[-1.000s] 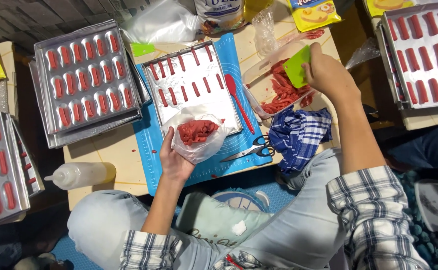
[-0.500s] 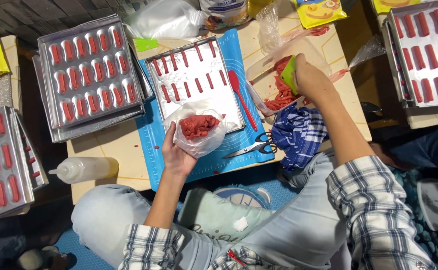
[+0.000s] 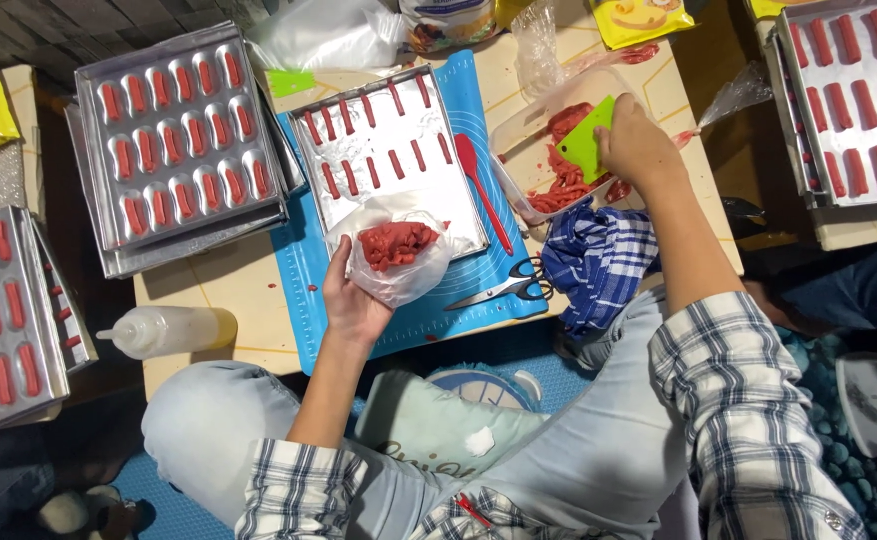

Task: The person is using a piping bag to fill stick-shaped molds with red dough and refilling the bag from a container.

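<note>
My left hand (image 3: 351,300) holds a clear plastic bag (image 3: 399,258) with red paste inside, over the near edge of a metal tray (image 3: 389,160) lined with red strips. My right hand (image 3: 637,150) grips a green scraper (image 3: 587,140) and presses it into red paste in a clear plastic container (image 3: 544,160). A red spatula (image 3: 481,190) lies between tray and container on a blue mat (image 3: 429,310). Scissors (image 3: 509,288) lie on the mat beside a blue checked cloth (image 3: 599,262).
Filled metal moulds stand at the left (image 3: 174,140), far left (image 3: 4,320) and right (image 3: 854,95). A squeeze bottle (image 3: 164,330) lies on the wooden table near its front left edge. Plastic bags and yellow packets sit along the far edge.
My right hand has pushed the green scraper down into the paste in the container. My left hand still holds the bag; the view has shifted slightly.
</note>
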